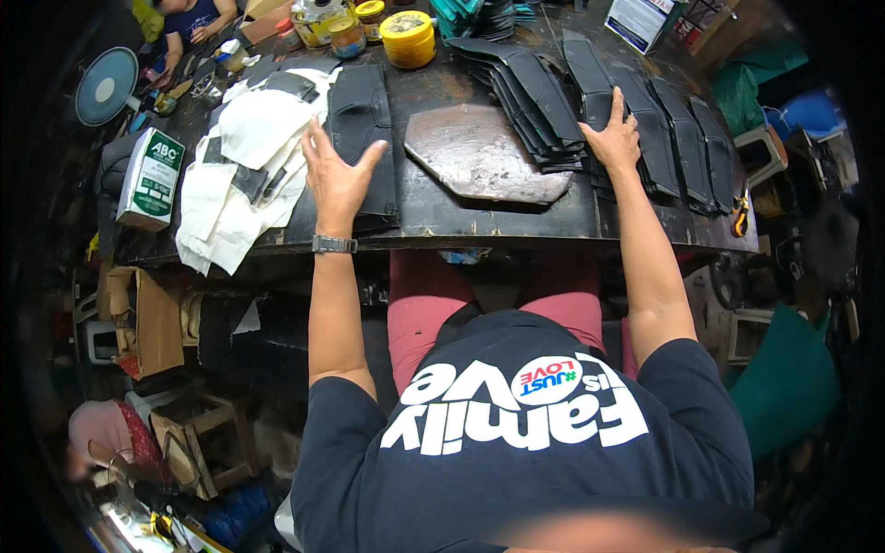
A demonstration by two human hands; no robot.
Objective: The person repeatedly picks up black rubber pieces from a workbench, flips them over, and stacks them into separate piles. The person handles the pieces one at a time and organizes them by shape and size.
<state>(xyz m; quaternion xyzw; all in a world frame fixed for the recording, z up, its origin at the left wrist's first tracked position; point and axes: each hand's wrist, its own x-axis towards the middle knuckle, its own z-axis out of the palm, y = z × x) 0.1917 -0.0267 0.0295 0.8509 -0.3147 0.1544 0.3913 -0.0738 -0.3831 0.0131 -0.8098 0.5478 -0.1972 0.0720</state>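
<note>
My left hand [339,180] hovers with fingers spread at the edge between a pile of white cut sheets [263,124] and a stack of black, leather-like cut pieces [364,106]. Nothing shows in its grasp. On the right, my right hand [612,140] rests with thumb and fingers apart on a black piece [590,69]. Its thumb is close to a fanned stack of black pieces [530,101]. More black pieces [678,138] lie in an overlapping row to its right. Between my hands sits a worn, dark board [484,157] with cut corners.
A green-and-white tin [152,180] stands at the table's left. Yellow tubs [407,41] and jars [347,39] line the back. Orange-handled cutters [740,221] lie at the right edge. A person [198,23] works at the far left, near a round fan [107,88].
</note>
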